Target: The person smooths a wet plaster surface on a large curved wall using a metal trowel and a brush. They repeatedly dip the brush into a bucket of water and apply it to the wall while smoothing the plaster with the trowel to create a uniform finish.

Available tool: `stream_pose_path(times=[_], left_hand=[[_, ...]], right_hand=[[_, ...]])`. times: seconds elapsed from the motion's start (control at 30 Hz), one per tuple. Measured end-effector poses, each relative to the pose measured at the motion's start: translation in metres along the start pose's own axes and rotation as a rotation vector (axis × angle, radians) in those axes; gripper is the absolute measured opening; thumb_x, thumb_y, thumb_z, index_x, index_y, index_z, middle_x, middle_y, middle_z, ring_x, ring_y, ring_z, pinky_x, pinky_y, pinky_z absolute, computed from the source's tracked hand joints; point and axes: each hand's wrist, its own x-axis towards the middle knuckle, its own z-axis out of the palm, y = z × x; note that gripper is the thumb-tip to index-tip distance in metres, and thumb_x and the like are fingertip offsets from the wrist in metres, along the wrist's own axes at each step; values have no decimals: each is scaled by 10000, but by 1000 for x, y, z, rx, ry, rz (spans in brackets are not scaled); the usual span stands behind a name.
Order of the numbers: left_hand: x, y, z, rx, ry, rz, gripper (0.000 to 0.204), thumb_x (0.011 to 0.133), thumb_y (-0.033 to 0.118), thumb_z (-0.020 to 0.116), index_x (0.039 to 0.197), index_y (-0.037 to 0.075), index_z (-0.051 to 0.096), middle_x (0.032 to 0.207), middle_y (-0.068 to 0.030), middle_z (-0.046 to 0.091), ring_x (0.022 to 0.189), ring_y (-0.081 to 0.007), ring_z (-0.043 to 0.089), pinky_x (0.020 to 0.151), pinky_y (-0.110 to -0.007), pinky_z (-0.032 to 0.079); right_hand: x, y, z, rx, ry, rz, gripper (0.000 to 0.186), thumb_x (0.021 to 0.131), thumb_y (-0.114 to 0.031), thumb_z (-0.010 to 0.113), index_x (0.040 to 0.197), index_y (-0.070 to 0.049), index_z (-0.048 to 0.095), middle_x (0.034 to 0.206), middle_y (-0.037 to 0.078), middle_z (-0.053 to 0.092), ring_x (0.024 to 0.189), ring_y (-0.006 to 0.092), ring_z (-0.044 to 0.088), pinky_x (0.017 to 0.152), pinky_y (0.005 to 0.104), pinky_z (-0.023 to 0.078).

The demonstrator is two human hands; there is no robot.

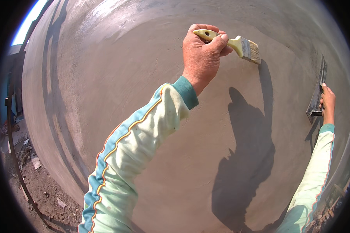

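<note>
The left hand [203,54], up at one o'clock, is curled snugly round a brush [243,47], thumb pressed along its pale yellow handle [234,43]. The brush pokes out of the fist toward four o'clock, the handle's holed end just past the knuckles at ten. There's the metal band [246,48], smudged grey; any marks on it are too small to read. Beyond it, the bristles [254,52] come right up to the grey-brown wall [163,174], a shadow starting at their edge; from here I can't tell whether they touch.

Follow the arm down: teal cuff [186,92], then a pale green sleeve [144,136] with a blue stripe, running off toward seven o'clock.

Over at three o'clock, the right hand [329,101] has a trowel [317,94] in its grasp, fingers closed at the handle, the long dark blade tilted, top toward twelve, bottom toward seven.

Between the two arms, at five o'clock, a big dark shadow [245,155] spreads over the wall. Farther out, a thin dark bar [13,147] curves down past nine o'clock, and at eight there's brown ground [50,186] strewn with rubble.
</note>
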Motion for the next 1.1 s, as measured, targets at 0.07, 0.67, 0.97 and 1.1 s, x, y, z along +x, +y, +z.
stream_pose_path(times=[0.07,0.67,0.97,1.1], left_hand=[[33,-9,22,-9,15,-5,271,931,60,736,1104,-18,543,1023,-144,700,808,-211,758,762,-320,679],[79,122,-179,316,294,159,306,945,42,727,1200,-49,586,1032,-213,746,863,-291,783,804,-360,686],[-66,268,-207,594,610,217,297,967,64,727,1207,-21,575,1077,-195,750,919,-262,778,837,-350,675],[-168,343,-265,705,757,180,254,994,81,699,1203,-4,584,1113,-178,744,923,-237,771,844,-323,670]], right_hand=[[-11,7,7,13,-39,81,392,1004,-430,647,1240,-124,712,581,-100,406,413,28,370,378,234,293],[-235,-218,179,-181,-320,-637,410,954,-388,634,1102,-30,770,917,149,755,834,281,715,788,423,570],[-317,-304,138,-320,-478,-835,364,977,-345,605,1114,-52,772,1059,212,760,1069,349,735,989,496,572],[-413,-343,166,-351,-881,-1058,276,954,-172,586,1103,-27,768,1101,211,761,1067,363,744,947,488,598]])
